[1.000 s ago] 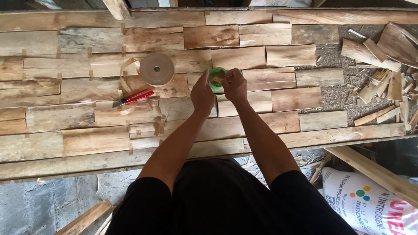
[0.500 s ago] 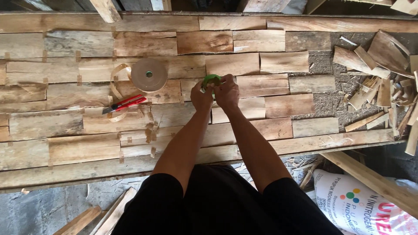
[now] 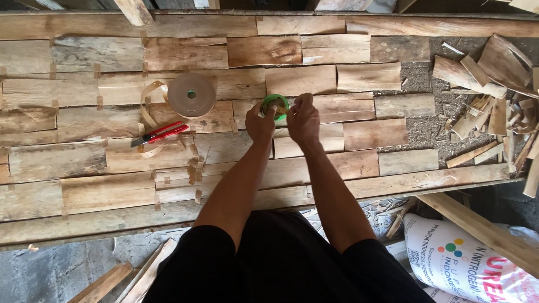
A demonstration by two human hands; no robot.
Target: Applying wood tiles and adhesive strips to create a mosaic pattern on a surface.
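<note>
- I see both hands meeting over the middle of the tabletop (image 3: 101,193), which is covered in flat strips of wood veneer laid edge to edge.
- My left hand (image 3: 260,124) and right hand (image 3: 303,119) share a small green tape roll (image 3: 275,104), held just above the veneer.
- The left fingers are closed on the near side of the roll. The right fingers are pinched narrow at its rim, seemingly on the tape's loose end, though the end itself is too small to make out.
- I judge the roll light and stiff at its ring, easy to grip by the outer edge or through the hole. The tape itself would be thin, limp and sticky, best taken at the very tip.
- A larger brown tape roll (image 3: 191,95) lies flat to the left with a curl of tape trailing off it.
- A red utility knife (image 3: 160,133) lies just below it.
- Veneer scraps (image 3: 494,95) are heaped at the right end, well apart from the hands.
</note>
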